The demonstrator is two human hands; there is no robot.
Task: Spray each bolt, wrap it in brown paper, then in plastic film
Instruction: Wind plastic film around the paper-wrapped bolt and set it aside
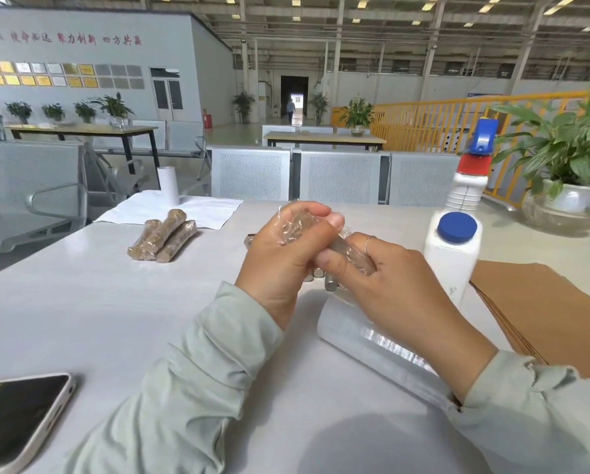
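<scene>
**Factory hall bench: film going on another bolt**

White table (81, 319) is hosting the work. Left hand (280, 254) and right hand (389, 278) are both gripping one wrapped bolt (341, 249) between them, its long axis running from upper left, inside the left fingers, down right into the right palm.

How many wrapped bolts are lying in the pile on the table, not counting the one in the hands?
3: wrapped bolts lie together left of the hands, one at left, one on top, one at right. Others might be hidden beneath.
</scene>
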